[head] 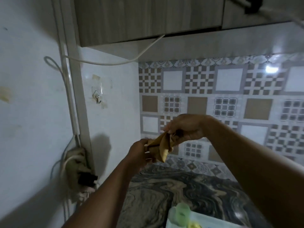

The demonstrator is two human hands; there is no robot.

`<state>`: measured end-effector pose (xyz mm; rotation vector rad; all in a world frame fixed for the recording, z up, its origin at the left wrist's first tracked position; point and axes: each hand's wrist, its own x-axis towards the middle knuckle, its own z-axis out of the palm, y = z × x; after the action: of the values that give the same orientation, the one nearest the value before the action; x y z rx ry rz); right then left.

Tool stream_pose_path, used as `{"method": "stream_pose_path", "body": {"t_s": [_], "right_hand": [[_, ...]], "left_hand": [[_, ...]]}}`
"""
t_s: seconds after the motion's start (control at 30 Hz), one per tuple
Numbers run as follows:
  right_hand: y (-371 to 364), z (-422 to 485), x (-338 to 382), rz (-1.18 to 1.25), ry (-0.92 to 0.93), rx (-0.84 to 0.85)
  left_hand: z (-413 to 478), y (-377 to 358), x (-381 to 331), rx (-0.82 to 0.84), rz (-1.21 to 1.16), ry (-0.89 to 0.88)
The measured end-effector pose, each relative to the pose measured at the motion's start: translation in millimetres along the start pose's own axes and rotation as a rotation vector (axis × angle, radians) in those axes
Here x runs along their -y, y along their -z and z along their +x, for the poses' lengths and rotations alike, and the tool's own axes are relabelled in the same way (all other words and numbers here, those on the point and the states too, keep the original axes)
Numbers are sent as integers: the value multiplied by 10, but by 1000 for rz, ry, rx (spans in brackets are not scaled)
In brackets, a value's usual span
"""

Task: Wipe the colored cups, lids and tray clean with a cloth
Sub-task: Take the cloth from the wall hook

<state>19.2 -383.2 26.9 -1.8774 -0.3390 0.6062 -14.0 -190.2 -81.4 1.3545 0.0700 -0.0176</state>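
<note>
A soft, crumpled tan cloth (162,146) stretches between 2 hands: left hand (139,154) grips its near-left end, right hand (184,128) pinches its far-right end.

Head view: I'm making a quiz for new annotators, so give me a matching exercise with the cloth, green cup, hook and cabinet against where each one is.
Things:
1. cloth
2. green cup
3. hook
4. cabinet

Places:
A. on the tray, at the bottom edge
B. overhead, along the top
C. gripped between the left hand and the right hand
D. stuck on the white wall, to the left

Pairs: 1-C, 2-A, 3-D, 4-B.
</note>
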Motion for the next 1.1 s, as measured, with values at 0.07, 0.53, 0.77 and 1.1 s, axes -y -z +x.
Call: {"method": "stream_pose_path", "body": {"t_s": [0.07,0.53,0.77,1.1], "right_hand": [[89,-232,-213,-109,-37,-99],[793,-1878,-1538,-225,-245,-326],[856,-2306,-2118,353,-82,-319],[241,-2101,-3091,771,-166,-522]], "left_hand": [[-54,-199,217,101,-48,75],[-888,-1646,896,274,203,31],[-1005,-1881,953,281,107,86],[-972,-1882,1602,173,268,242]]}}
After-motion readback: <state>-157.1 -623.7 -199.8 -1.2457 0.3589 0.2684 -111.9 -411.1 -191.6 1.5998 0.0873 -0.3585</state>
